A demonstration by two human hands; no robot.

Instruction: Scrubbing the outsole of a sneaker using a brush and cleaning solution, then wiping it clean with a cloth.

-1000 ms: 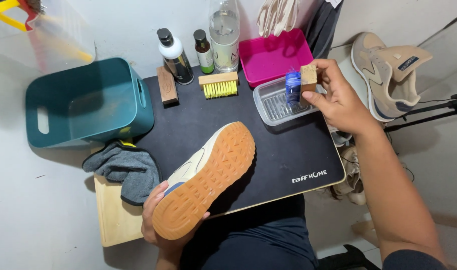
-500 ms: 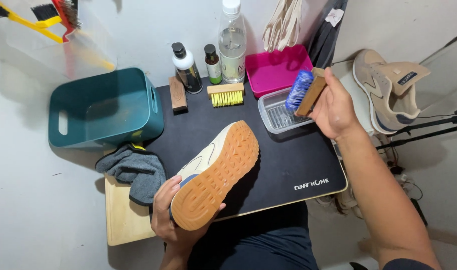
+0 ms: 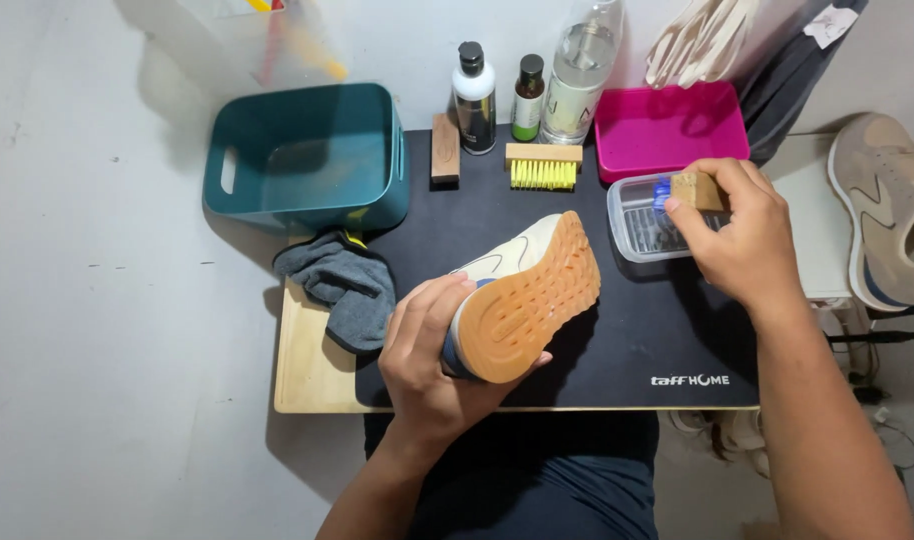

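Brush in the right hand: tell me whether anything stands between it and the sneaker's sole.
Nothing visible does. The right hand holds the wooden brush over the clear plastic tray; only bare black mat lies between it and the sneaker, which the left hand holds sole-up.

Left hand fingers curled, gripping; right hand fingers pinched.

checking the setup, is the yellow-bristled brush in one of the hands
No, the yellow-bristled brush lies on the black mat, while the right hand holds a wooden brush with blue bristles.
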